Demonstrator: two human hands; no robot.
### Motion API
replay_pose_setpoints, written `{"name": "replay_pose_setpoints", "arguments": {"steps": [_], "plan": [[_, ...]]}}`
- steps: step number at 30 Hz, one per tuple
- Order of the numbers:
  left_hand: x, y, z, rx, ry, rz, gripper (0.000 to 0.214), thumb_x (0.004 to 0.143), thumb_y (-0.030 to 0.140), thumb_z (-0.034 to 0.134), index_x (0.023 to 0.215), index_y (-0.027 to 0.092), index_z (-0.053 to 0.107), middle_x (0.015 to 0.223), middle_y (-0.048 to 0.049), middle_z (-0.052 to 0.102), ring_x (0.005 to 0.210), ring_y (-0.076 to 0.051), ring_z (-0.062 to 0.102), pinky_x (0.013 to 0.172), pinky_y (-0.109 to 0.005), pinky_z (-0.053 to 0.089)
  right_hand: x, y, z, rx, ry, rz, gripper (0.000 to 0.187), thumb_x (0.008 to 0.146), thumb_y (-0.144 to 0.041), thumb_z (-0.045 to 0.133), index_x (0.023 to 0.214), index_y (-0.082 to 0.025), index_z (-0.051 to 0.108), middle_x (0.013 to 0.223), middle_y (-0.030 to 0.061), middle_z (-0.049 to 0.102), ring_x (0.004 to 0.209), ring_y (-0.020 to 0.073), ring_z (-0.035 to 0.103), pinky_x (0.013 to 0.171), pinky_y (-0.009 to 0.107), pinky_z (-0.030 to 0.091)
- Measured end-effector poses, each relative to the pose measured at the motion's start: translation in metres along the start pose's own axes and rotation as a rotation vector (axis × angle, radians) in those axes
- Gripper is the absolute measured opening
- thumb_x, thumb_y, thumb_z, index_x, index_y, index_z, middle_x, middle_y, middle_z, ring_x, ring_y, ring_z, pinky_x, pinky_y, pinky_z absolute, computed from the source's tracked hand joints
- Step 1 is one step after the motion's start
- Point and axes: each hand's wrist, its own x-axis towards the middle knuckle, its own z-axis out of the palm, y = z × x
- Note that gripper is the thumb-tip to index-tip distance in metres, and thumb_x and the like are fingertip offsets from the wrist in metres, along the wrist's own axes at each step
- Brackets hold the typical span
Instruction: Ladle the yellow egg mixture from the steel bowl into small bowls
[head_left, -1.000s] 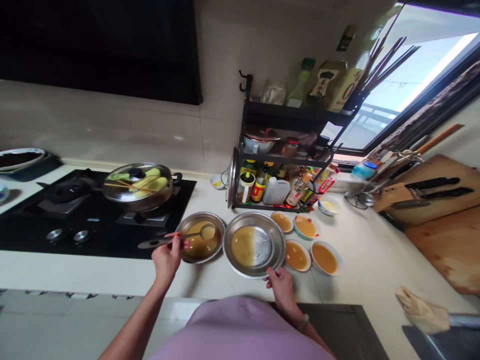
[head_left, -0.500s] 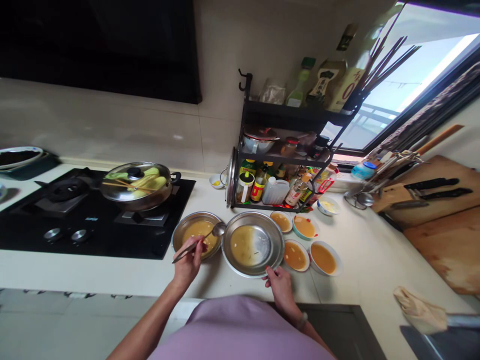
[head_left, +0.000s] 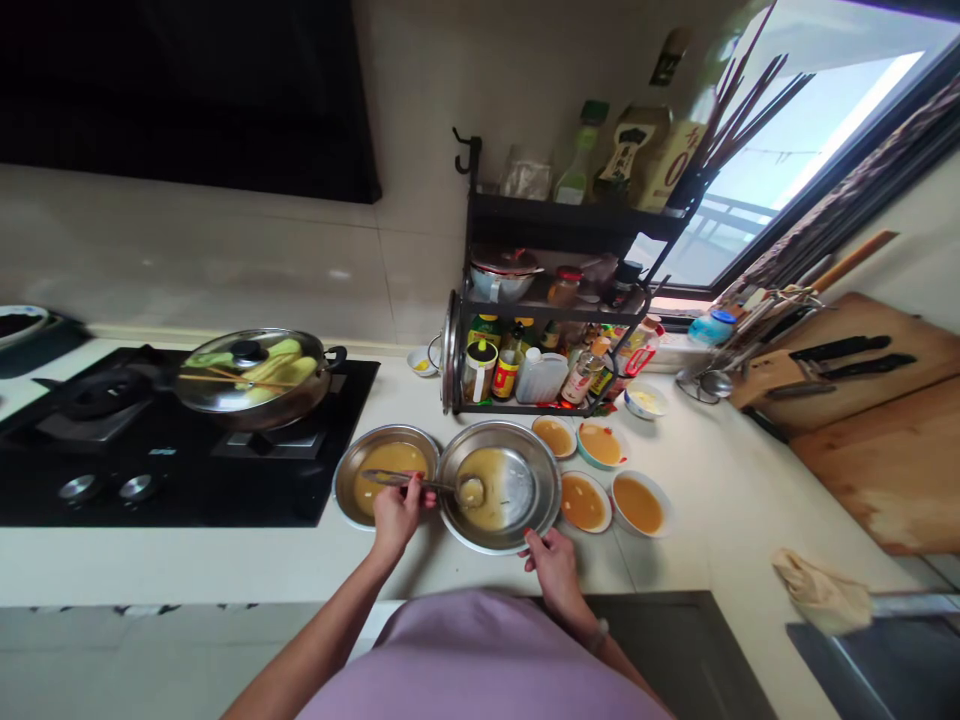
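Note:
My left hand (head_left: 399,512) is closed around the handle of a metal ladle (head_left: 471,491). The ladle's bowl holds some liquid and sits inside the right-hand steel basin (head_left: 553,500), over its shallow yellowish broth. Thumb and fingers of my right hand (head_left: 553,562) grip that basin's front rim; the basin appears tilted, with the broth pooled at its left side. Beside it on the left, touching or nearly so, stands another steel basin (head_left: 341,485) with more broth. Right of the basins are several small bowls of orange-brown liquid, among them a larger white bowl (head_left: 666,490).
A lidded pan (head_left: 255,395) with chopsticks on its lid stands on the black gas hob (head_left: 247,495). Behind the basins is a black rack (head_left: 577,212) with bottles and jars. Knives and cutting boards (head_left: 862,480) stand at the right, near a cloth (head_left: 821,590).
My left hand has brought the ladle rightward from over the left basin into the right one, its bowl now carrying liquid. My right hand keeps its grip on the rim. The view has shifted slightly.

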Motion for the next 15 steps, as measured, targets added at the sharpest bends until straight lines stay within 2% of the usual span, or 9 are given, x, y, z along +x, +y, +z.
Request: {"name": "replay_pose_setpoints", "arguments": {"steps": [4, 7, 15], "plan": [[0.002, 0.006, -0.005, -0.184, 0.062, -0.118, 0.024, 0.079, 0.036, 0.061, 0.083, 0.012, 0.065, 0.056, -0.0084, 0.070, 0.051, -0.024, 0.069, 0.053, -0.033, 0.057, 0.001, 0.002, 0.000, 0.009, -0.008, -0.006, 0.026, 0.064, -0.046, 0.057, 0.058, -0.020, 0.056, 0.046, 0.0026, 0.061, 0.036, 0.0155, 0.053, 0.040, 0.025, 0.040], [0.001, 0.013, -0.009, -0.224, 0.099, -0.152, 0.021, 0.077, 0.031, 0.063, 0.084, 0.011, 0.064, 0.054, -0.0068, 0.069, 0.051, -0.023, 0.069, 0.053, -0.032, 0.057, 0.001, 0.002, 0.000, 0.015, -0.013, -0.014, 0.026, 0.063, -0.046, 0.056, 0.058, -0.020, 0.057, 0.047, 0.0025, 0.061, 0.036, 0.0151, 0.052, 0.040, 0.026, 0.041], [0.002, 0.028, -0.030, -0.260, 0.141, -0.077, 0.028, 0.079, 0.038, 0.061, 0.086, 0.011, 0.062, 0.058, -0.0070, 0.070, 0.053, -0.023, 0.069, 0.056, -0.035, 0.058, 0.001, 0.002, 0.000, 0.017, -0.008, -0.018, 0.029, 0.063, -0.048, 0.057, 0.059, -0.020, 0.057, 0.048, 0.0027, 0.061, 0.036, 0.0143, 0.050, 0.041, 0.026, 0.040]]}}
